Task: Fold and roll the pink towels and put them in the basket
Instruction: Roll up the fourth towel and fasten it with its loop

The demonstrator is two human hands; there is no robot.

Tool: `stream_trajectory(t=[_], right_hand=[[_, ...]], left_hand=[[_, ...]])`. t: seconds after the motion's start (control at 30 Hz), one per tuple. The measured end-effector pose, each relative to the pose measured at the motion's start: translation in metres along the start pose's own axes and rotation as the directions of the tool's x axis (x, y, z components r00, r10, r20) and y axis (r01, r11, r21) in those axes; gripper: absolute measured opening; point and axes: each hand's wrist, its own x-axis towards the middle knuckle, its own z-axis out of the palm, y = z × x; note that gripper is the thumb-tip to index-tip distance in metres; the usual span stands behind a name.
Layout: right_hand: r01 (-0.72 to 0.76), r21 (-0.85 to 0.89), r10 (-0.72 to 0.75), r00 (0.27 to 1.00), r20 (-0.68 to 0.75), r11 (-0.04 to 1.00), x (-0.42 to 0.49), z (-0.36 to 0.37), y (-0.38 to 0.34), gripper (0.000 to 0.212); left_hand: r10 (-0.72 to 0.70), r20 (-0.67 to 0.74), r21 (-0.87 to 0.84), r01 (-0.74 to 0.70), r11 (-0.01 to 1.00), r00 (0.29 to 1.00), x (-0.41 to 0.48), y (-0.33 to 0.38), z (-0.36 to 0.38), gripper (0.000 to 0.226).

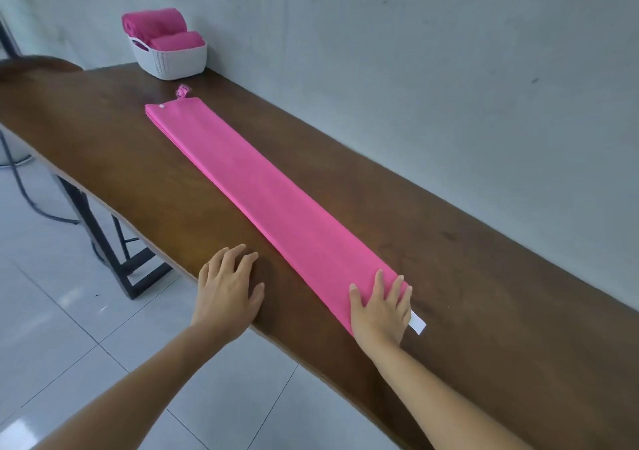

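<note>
A long pink towel (276, 204) lies flat on the brown tabletop (449, 259). It is folded into a thin strip that runs from the near right to the far left. A small white tag (417, 323) sticks out at its near end. A little pink loop (182, 91) and a small white snap (161, 106) show at its far end.

The right hand (380, 306) lies flat on the near end of the towel, fingers straight and spread. The left hand (230, 287) rests flat on the bare tabletop just left of the towel, near the edge, fingers straight too. It holds nothing.

A white basket (173, 60) stands at the far left of the tabletop, by the gray wall (415, 52). Two rolled pink towels (166, 31) sit inside it, one higher than the other.
</note>
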Motion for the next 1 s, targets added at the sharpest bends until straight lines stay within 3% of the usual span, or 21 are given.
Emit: stream_trajectory(t=[0.13,0.3,0.43,0.57,0.67,0.83,1.0], right_hand=[[0.135,0.223,-0.144,0.989,0.028,0.966,0.004,-0.020,0.031,0.067],[0.272,0.480,-0.317,0.948,0.013,0.834,0.021,-0.047,0.095,0.051],[0.378,0.492,-0.440,0.898,0.012,0.784,0.040,-0.055,0.131,0.043],[0.488,0.383,-0.531,0.848,0.006,0.784,0.054,-0.057,0.152,0.034],[0.470,0.390,-0.539,0.838,0.085,0.792,0.057,-0.056,0.155,0.025],[0.374,0.585,-0.551,0.821,0.152,0.719,0.067,-0.063,0.142,0.031],[0.401,0.614,-0.614,0.770,0.176,0.679,0.083,-0.068,0.127,0.040]], left_hand=[[0.008,-0.066,-0.045,-0.011,0.999,0.998,-0.018,0.056,0.019,0.048],[0.112,-0.087,-0.043,-0.116,0.992,0.990,-0.035,0.128,0.048,0.044],[0.151,-0.054,0.001,-0.151,0.988,0.987,-0.039,0.176,0.066,0.047],[0.101,-0.013,0.017,-0.101,0.995,0.995,-0.042,0.203,0.082,0.040],[0.048,-0.029,0.006,-0.048,0.999,0.998,-0.040,0.213,0.087,0.028],[0.078,-0.038,0.129,-0.072,0.989,0.996,-0.034,0.218,0.088,0.020],[0.040,-0.089,0.162,-0.025,0.987,0.995,-0.038,0.228,0.096,0.012]])
